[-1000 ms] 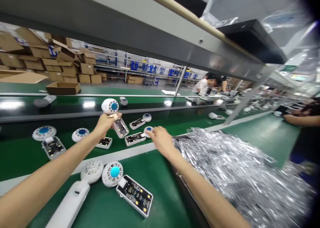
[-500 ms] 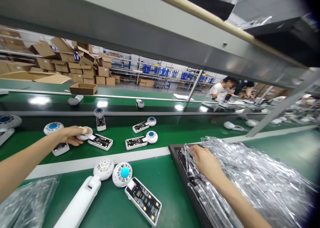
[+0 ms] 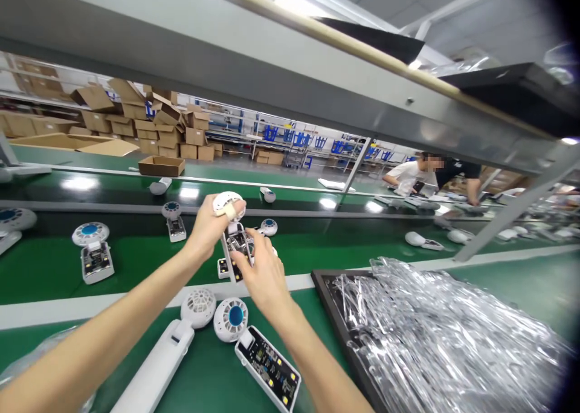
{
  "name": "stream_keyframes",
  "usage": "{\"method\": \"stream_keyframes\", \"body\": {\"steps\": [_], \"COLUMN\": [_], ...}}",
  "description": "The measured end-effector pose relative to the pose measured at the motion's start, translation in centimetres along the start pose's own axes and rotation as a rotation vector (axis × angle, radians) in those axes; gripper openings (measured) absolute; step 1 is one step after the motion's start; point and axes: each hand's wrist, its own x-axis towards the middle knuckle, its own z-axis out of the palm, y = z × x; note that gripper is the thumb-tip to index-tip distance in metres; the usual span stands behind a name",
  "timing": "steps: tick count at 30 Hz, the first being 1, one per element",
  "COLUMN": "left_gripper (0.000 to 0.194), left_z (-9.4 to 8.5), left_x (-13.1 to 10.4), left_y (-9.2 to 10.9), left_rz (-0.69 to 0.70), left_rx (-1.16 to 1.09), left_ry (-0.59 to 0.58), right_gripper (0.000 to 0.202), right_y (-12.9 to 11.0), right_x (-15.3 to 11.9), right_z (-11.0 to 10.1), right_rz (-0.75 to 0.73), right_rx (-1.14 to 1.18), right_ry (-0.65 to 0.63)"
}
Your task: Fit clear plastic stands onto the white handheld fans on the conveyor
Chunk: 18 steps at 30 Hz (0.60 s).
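Head view: right hand point(image 3: 263, 274) hides fan unit's point(image 3: 232, 228) lower board.

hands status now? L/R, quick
Left hand: closed on the fan unit, gripping by its round head.
Right hand: fingers on the unit's circuit board; grip unclear.

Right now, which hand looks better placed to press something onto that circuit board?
Probably the right hand: its fingers already rest on the board of the fan unit, while the left hand grips the round head, steadying it.
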Motion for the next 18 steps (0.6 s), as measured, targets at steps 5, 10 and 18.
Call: {"method": "stream_keyframes", "body": {"steps": [5,10,18], "left_gripper": [0.048,0.052,0.05], "left_z": [1.4,1.8,1.5], "left_x": [-1.2,-1.1,-2.7], "left_y": [0.2,0.2,-2.7], "left_rz": [-0.088,-0.133,-0.442], "left_rx": [-0.112,-0.242,-0.235], "left_ry": [-0.052,0.049,-0.421], "right_gripper": [0.048,0.059,0.056], "right_y": [-0.5,0.1,2.9], "right_x": [-0.1,-0.7,-0.7], "right_z": [1.6,2.0,-0.8], "right_rz": [0.027,0.056,-0.102], "right_rx": [-0.183,-0.269,-0.185], "right_ry": [0.14,0.069,-0.017]}}
